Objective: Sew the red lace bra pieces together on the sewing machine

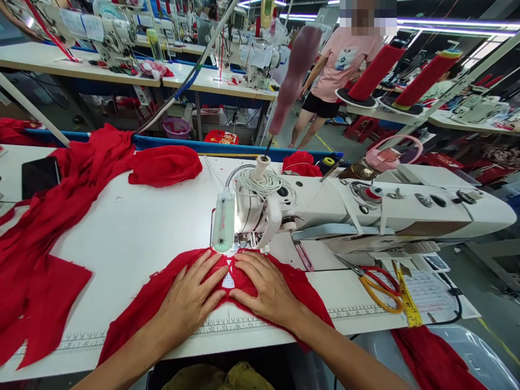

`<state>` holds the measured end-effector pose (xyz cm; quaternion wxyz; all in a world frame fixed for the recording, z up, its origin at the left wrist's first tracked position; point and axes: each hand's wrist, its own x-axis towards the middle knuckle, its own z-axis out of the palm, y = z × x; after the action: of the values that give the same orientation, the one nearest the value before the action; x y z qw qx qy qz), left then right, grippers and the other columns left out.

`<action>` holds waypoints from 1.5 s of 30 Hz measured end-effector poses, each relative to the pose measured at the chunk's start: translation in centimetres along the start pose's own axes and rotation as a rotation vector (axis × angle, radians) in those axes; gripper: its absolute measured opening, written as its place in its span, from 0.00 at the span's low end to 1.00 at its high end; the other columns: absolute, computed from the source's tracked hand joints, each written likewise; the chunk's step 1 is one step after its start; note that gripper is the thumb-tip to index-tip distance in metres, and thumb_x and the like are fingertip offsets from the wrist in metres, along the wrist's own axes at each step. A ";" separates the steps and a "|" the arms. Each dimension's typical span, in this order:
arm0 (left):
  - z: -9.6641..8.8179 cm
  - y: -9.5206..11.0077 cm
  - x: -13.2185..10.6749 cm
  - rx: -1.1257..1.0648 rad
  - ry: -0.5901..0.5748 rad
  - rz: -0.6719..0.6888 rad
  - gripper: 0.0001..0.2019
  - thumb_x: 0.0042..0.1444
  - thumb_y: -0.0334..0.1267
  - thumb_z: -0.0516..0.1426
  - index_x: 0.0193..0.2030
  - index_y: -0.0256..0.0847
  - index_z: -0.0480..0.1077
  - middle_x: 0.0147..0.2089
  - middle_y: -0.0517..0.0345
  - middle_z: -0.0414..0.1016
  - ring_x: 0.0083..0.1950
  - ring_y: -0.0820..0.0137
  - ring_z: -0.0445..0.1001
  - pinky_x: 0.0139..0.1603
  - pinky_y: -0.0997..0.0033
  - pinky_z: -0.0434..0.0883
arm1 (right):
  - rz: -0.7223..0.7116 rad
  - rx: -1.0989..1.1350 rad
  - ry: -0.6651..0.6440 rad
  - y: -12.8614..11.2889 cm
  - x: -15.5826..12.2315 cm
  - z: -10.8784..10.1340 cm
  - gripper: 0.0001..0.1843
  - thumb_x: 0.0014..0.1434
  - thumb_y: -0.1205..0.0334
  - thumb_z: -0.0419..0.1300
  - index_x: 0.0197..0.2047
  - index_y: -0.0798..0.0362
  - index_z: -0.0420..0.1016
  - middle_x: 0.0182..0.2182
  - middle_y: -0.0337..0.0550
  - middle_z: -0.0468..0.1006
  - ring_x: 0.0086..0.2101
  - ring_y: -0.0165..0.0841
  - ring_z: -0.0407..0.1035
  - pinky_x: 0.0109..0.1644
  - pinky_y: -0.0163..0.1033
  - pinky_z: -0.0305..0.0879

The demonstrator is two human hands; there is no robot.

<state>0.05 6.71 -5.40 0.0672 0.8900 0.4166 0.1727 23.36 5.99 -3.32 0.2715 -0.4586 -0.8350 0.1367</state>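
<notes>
A red fabric piece lies on the white table in front of a white sewing machine. My left hand rests flat on the cloth, fingers stretched toward the needle. My right hand lies flat on the cloth beside it, fingers spread. Between the two hands a small white label shows on the fabric, just before the presser foot.
Red cloth pieces are heaped on the table's left side, beside a dark phone. Orange-handled scissors and a yellow tape measure lie at the right. Red thread cones stand behind. A person in pink stands in the aisle.
</notes>
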 end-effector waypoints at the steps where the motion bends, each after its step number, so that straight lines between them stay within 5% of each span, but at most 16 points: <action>1: 0.0 0.0 0.0 0.000 0.000 0.001 0.23 0.70 0.47 0.49 0.69 0.50 0.61 0.71 0.50 0.61 0.71 0.54 0.59 0.63 0.47 0.67 | 0.000 0.000 0.000 0.0 0.0 0.0 0.25 0.62 0.51 0.64 0.60 0.51 0.69 0.57 0.51 0.75 0.58 0.45 0.68 0.63 0.55 0.67; 25: -0.6 0.4 0.5 0.079 -0.007 0.053 0.21 0.70 0.43 0.48 0.67 0.44 0.64 0.70 0.46 0.63 0.70 0.54 0.61 0.62 0.48 0.68 | -0.011 -0.016 -0.047 -0.3 0.0 -0.7 0.26 0.62 0.50 0.65 0.59 0.54 0.70 0.60 0.51 0.72 0.60 0.46 0.66 0.65 0.55 0.64; 31: -2.2 1.6 0.5 0.062 0.090 0.060 0.17 0.70 0.40 0.49 0.60 0.39 0.70 0.64 0.45 0.70 0.63 0.55 0.69 0.60 0.53 0.70 | -0.031 -0.110 0.056 -1.3 0.0 -1.8 0.13 0.68 0.61 0.57 0.54 0.54 0.73 0.53 0.49 0.77 0.54 0.41 0.70 0.60 0.49 0.65; 35: -3.3 1.3 1.8 0.045 0.176 -0.008 0.14 0.69 0.34 0.49 0.56 0.38 0.71 0.58 0.47 0.75 0.58 0.58 0.72 0.58 0.56 0.69 | 0.019 -0.314 0.091 -0.9 0.1 -2.2 0.15 0.70 0.68 0.51 0.55 0.55 0.72 0.51 0.50 0.78 0.50 0.42 0.70 0.59 0.51 0.62; 41: -4.1 -0.1 5.0 0.023 -0.069 -0.096 0.21 0.61 0.42 0.62 0.58 0.37 0.67 0.51 0.47 0.77 0.53 0.54 0.72 0.58 0.48 0.66 | 0.065 -0.485 0.002 1.1 0.4 -2.6 0.13 0.68 0.68 0.53 0.53 0.55 0.72 0.44 0.51 0.78 0.49 0.45 0.70 0.62 0.56 0.57; 45: -4.5 0.6 5.6 0.012 -0.175 -0.092 0.09 0.58 0.40 0.65 0.38 0.39 0.71 0.34 0.59 0.76 0.39 0.61 0.73 0.51 0.54 0.67 | 0.073 -0.464 -0.002 1.0 -0.2 -3.4 0.08 0.66 0.69 0.52 0.41 0.52 0.72 0.41 0.49 0.76 0.44 0.44 0.70 0.57 0.55 0.62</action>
<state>2.18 10.52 0.38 0.1060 0.8820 0.4505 0.0887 26.07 6.30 -1.13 0.1529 -0.5385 -0.8272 -0.0487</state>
